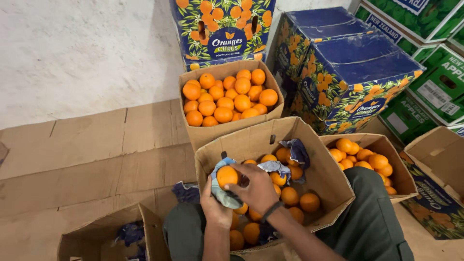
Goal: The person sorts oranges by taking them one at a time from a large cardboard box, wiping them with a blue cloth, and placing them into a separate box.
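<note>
My left hand (216, 209) cups an orange (226, 176) that is half wrapped in a blue-grey paper wrapper (223, 195). My right hand (257, 187) grips the same orange and wrapper from the right, a dark band on its wrist. Both hands hover over an open cardboard box (319, 159) between my knees. It holds several loose oranges and more crumpled blue wrappers (290, 154).
A full box of oranges (227, 99) stands behind, another box of oranges (362, 159) at the right. Printed blue citrus cartons (355, 72) and green apple cartons (437, 87) are stacked at the back right. A box with wrappers (108, 239) sits at the lower left on flattened cardboard (87, 159).
</note>
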